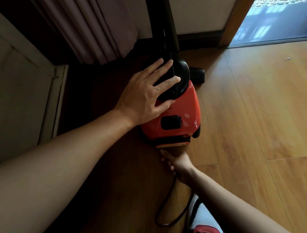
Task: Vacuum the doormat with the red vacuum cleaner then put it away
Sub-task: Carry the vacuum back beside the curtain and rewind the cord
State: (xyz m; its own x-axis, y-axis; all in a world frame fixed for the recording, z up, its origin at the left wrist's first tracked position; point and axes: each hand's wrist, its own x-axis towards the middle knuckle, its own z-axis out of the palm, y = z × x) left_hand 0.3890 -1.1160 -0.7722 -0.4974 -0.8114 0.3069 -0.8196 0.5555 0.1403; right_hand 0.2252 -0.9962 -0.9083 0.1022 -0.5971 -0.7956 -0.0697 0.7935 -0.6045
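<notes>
Left of the vacuum cleaner (175, 115), a curtain (93, 27) hangs to the floor (254, 102). Our left hand (146, 91) lies flat and spread on the vacuum's top, its grip wide, holding nothing. The vacuum sits on the floor by the wall, its hose (166, 21) rising behind it. Just below its rear, our right hand (179, 165) pinches the cord (165, 209), which loops toward our shoe (203, 222). We judge the loop could snag the shoe, or a hard pull could tip the vacuum. No doormat shows.
</notes>
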